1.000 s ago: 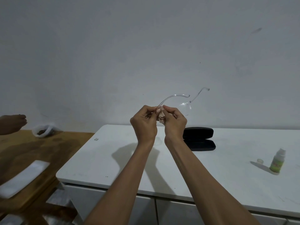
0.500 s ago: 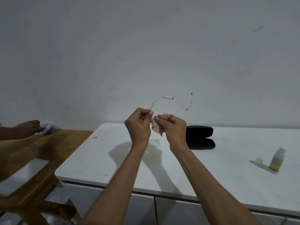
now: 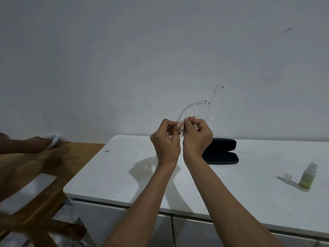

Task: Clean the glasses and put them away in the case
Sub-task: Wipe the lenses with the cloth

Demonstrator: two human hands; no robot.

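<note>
Both hands point(image 3: 181, 138) pinch glasses point(image 3: 192, 108) — aloft (case point(image 3: 222, 153) open).

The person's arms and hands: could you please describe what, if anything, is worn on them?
Nothing is worn. Both forearms are bare as far as the bottom edge of the picture, with no sleeve in view. The left hand and right hand have no gloves, and no watch, bracelet or ring shows on the visible backs of the hands and wrists. The fingernails look short and unpainted.
</note>
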